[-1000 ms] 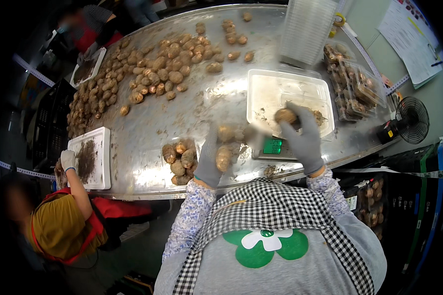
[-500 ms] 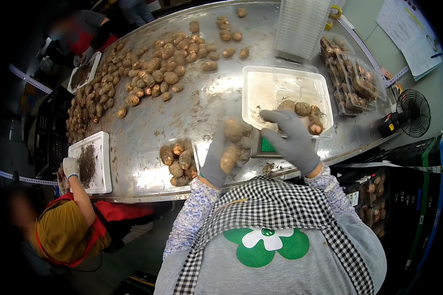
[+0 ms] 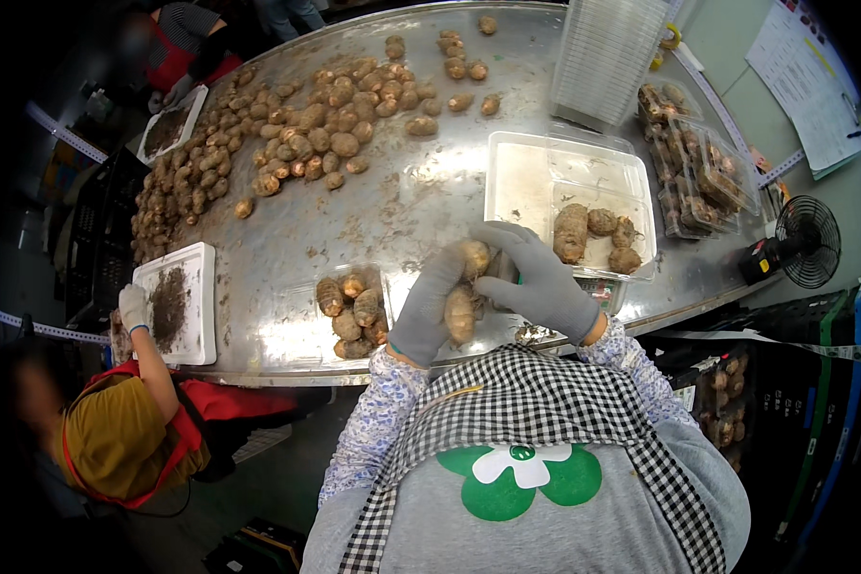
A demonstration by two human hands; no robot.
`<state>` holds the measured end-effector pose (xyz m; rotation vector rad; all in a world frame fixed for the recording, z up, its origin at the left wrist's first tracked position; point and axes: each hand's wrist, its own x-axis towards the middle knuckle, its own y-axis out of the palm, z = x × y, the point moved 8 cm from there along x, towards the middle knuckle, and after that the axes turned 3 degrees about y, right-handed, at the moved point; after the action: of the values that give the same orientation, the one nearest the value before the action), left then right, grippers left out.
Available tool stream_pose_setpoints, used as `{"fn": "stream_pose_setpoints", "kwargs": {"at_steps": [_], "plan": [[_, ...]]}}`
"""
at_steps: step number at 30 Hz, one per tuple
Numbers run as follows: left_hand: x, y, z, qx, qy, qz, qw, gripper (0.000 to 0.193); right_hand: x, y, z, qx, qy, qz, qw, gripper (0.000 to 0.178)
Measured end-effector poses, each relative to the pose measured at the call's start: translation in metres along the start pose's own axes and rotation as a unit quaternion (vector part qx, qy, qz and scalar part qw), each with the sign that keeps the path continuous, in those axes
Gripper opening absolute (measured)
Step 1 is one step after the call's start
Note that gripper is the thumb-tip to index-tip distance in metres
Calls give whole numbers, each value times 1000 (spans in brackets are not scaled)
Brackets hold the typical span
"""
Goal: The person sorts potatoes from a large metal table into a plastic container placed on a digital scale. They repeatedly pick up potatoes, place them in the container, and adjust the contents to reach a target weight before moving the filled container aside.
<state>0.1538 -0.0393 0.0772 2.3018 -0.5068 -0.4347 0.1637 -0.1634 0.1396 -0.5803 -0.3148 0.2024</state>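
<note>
Both of my hands wear grey gloves and meet in front of my apron. My left hand [image 3: 429,304] is closed around a few brown taro roots [image 3: 460,316]. My right hand [image 3: 543,287] reaches over from the right with its fingers bent against those taros; its fingertips are partly hidden, and I cannot tell whether it grips one. To the right, a clear plastic punnet [image 3: 598,194] holds several taros [image 3: 571,232] inside a white tray [image 3: 518,151]. That tray rests on a scale, mostly covered. Left of my hands, another clear punnet [image 3: 311,335] contains several taros [image 3: 365,307].
A big heap of taros [image 3: 340,120] covers the far left of the metal table [image 3: 421,206]. Stacked empty punnets [image 3: 607,62], filled punnets [image 3: 703,177] and a black fan [image 3: 799,239] stand right. Beside a soil-strewn white tray [image 3: 196,306], a co-worker's gloved hand [image 3: 134,308] works.
My right hand has moved left from above the punnet in the white tray to the taros in my left hand. A long taro now shows in that punnet. The whole view has shifted slightly.
</note>
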Motion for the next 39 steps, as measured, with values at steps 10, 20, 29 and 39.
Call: {"fn": "stream_pose_setpoints", "kwargs": {"at_steps": [10,20,29,39], "plan": [[20,-29,14,25,-17,-62,998,52,-17,-102,-24,-201,48,-198,958,51],[39,-40,23,346,162,5,924,60,-13,-9,33,-130,-56,43,989,55],[22,-24,-23,166,185,-55,967,36,-24,-12,-16,190,126,19,973,57],[24,-75,-71,480,206,-8,853,25,-32,-112,-33,-223,121,-79,964,38]]}}
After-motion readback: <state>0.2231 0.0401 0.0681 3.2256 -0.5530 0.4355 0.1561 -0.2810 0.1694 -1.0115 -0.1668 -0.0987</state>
